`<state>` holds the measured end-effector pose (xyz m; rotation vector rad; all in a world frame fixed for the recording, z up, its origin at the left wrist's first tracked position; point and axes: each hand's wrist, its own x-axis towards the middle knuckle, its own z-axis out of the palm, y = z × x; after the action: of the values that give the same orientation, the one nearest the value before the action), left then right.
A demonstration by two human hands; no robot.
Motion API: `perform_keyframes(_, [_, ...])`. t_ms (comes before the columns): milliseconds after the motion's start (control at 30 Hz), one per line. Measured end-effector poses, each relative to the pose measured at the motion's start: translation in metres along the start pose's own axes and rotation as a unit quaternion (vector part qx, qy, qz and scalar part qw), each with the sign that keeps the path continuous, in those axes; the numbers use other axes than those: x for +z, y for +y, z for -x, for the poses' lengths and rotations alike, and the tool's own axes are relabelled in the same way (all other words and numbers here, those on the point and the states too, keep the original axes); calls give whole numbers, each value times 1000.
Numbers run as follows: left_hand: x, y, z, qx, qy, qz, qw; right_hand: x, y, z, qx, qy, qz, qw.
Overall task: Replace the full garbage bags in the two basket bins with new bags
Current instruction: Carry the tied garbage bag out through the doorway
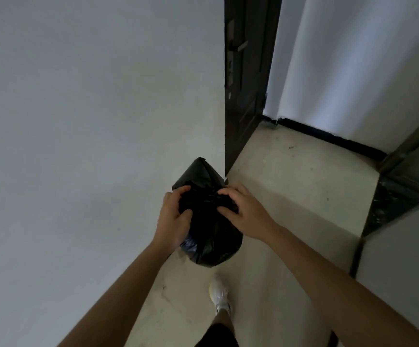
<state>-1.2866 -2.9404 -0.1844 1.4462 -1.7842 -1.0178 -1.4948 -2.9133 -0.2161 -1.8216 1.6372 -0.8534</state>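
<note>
Nothing readable here honestly; the black garbage bag [211, 221] I'm holding has no print or brand on it that I can see; the dark door [243, 96] has a lock plate but no number or sign; my white shoe [219, 295] shows no legible logo.
</note>
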Motion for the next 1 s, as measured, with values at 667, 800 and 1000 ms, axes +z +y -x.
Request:
perform_keyframes(667, [218,-234,-286,-299,12,13,954,121,318,-234,154,-152,-23,976])
perform_keyframes(800, [293,-345,-281,-379,43,50,923,215,422,-229,182,-202,-12,962])
perform_keyframes(1000, [374,-494,-263,-448,91,37,888,350,539,-209,185,-274,-1,944])
